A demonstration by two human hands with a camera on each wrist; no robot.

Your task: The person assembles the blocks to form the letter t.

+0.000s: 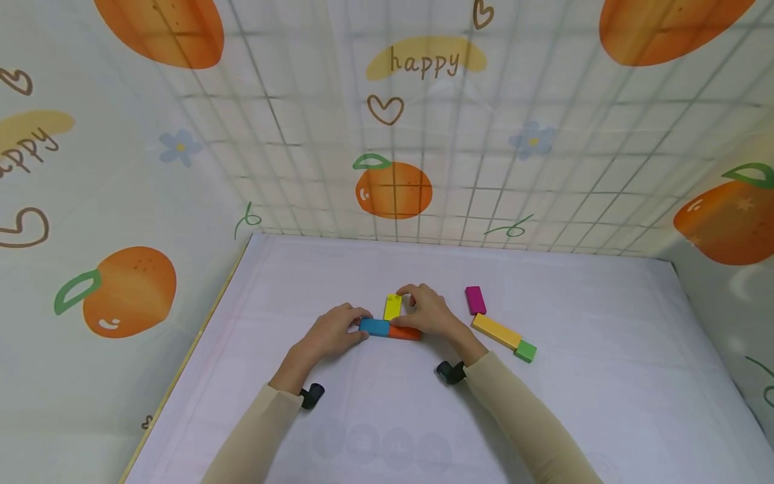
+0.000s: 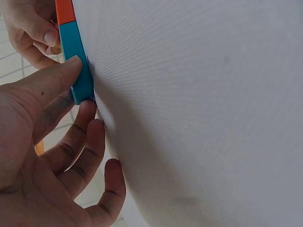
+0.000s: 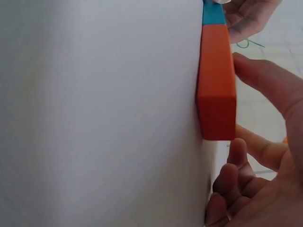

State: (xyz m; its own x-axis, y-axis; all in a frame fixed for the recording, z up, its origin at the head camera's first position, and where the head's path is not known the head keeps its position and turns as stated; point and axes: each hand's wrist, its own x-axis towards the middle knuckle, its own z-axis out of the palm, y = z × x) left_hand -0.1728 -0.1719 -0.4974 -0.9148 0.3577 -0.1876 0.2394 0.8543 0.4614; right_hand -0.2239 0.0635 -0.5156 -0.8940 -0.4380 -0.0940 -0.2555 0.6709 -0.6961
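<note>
A white table (image 1: 387, 417) fills the lower part of the head view, walled on three sides by a cloth printed with oranges, hearts and the word "happy" over a wire grid (image 1: 423, 134). Two arms in beige sleeves reach onto it, each with a small black camera at the wrist.

The left hand (image 1: 329, 333) lies at the left end of a blue block (image 1: 375, 327). In the left wrist view its thumb presses on the block's upper face near the end, and its fingers (image 2: 90, 142), loosely bent, lie beside the end against the table, so the block is pinched lightly rather than wrapped.

The right hand (image 1: 431, 314) covers the right end of an orange block (image 1: 404, 332), which lies flat on the table, end to end with the blue one and touching it, the two making one straight bar near the middle of the table. In the right wrist view the thumb lies along the orange block's top, with curled fingers (image 3: 232, 189) below its end. Its fingertips also touch a yellow-green block (image 1: 392, 307) that lies just behind the bar.

To the right, apart from the hands, lie a magenta block (image 1: 475, 300) and a longer yellow block (image 1: 496, 331) with a small green block (image 1: 525, 351) touching its near end.
</note>
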